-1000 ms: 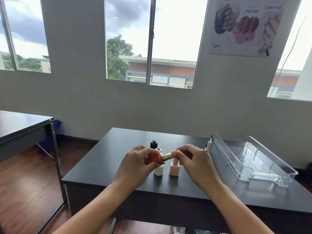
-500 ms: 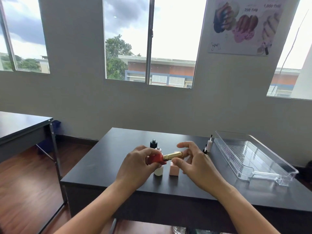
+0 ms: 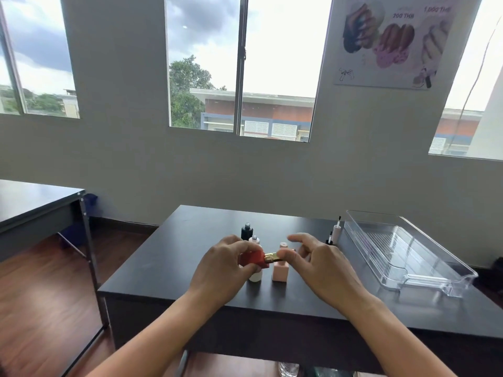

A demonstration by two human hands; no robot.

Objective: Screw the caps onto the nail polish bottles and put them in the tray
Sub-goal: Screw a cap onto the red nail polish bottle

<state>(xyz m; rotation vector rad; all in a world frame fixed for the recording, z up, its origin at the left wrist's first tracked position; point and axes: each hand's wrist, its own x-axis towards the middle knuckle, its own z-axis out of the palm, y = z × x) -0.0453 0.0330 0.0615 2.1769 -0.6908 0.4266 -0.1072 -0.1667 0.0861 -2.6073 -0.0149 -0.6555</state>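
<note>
My left hand (image 3: pixel 223 263) grips a red nail polish bottle (image 3: pixel 253 259), held on its side above the black table (image 3: pixel 190 257). A gold cap (image 3: pixel 273 257) sits on the bottle's neck, and my right hand (image 3: pixel 317 258) pinches that cap between thumb and fingers. Behind my hands stand three uncapped bottles: a black one (image 3: pixel 247 231), a white one (image 3: pixel 255 273) and a pink one (image 3: pixel 280 269). Two brush caps stand upright on the table, a white cap (image 3: pixel 337 232) and a small black cap (image 3: pixel 330 240). The clear plastic tray (image 3: pixel 424 268) lies to the right with nothing in it.
A second dark table (image 3: pixel 35 202) stands at the left across a strip of wooden floor. A wall with windows rises behind the table. The tray's handle end reaches toward the table's front right edge.
My right hand let go of the gold cap, spread its fingers, then closed thumb and fingers on the cap again. The red bottle stays in my left hand.
</note>
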